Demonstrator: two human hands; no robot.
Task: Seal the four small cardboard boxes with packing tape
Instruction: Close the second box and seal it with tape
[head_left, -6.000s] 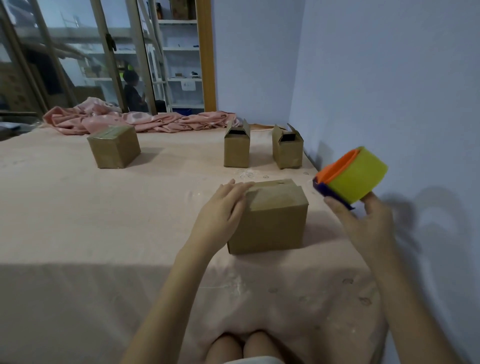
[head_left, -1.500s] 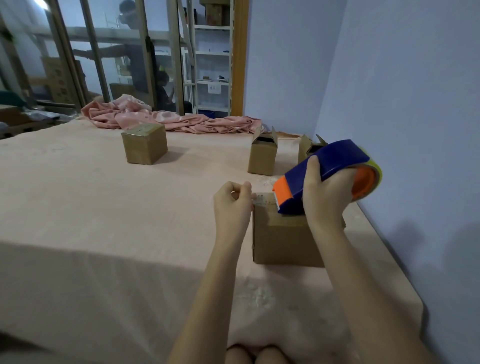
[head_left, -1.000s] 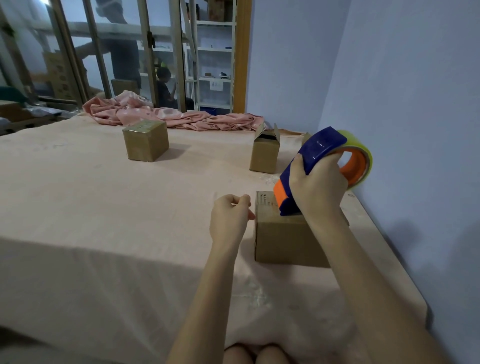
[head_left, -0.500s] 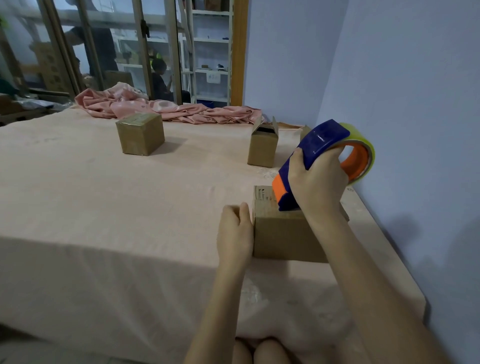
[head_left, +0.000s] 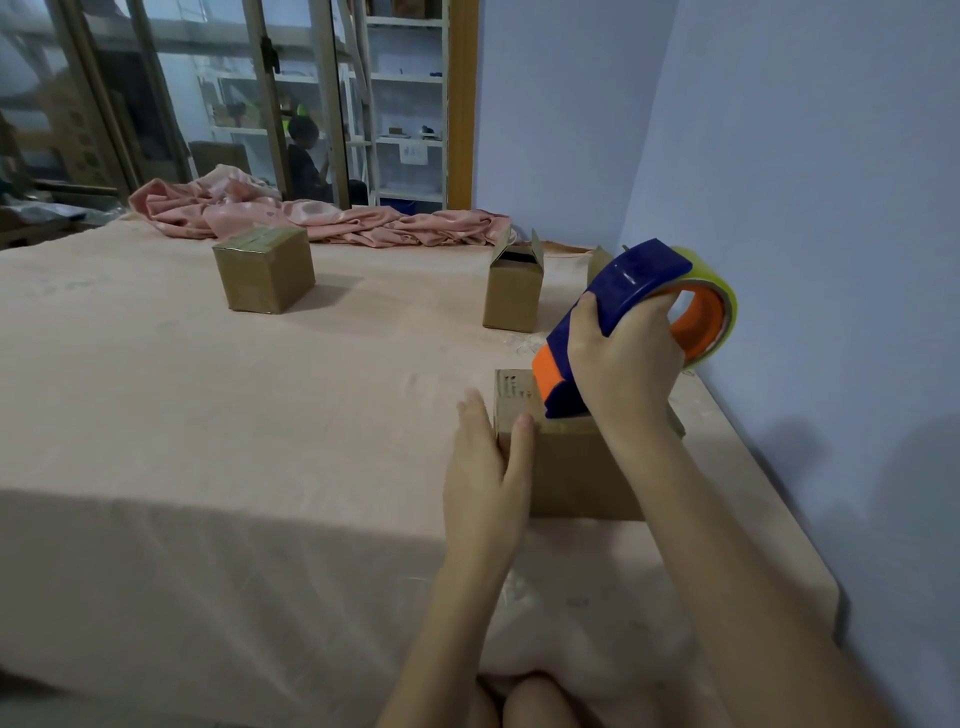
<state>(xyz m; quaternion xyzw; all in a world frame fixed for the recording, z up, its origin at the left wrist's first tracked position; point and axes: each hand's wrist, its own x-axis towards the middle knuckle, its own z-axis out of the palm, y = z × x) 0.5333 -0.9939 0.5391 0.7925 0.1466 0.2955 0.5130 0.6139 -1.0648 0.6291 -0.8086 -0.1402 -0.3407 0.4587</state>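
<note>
A small closed cardboard box sits near the table's right edge. My left hand presses flat against its front left corner, thumb on the front face. My right hand grips a blue and orange tape dispenser with a yellowish roll, its nose down on the box top. A taped box stands far left. An open-flapped box stands behind; another box is mostly hidden behind the dispenser.
A pink cloth covers the table. A crumpled pink sheet lies along the far edge. A blue wall runs close on the right. Glass doors and shelves stand behind the table, with a person beyond the glass.
My left hand has opened and come down against the near box's front left corner. The dispenser stays on the box top, shifted slightly toward me.
</note>
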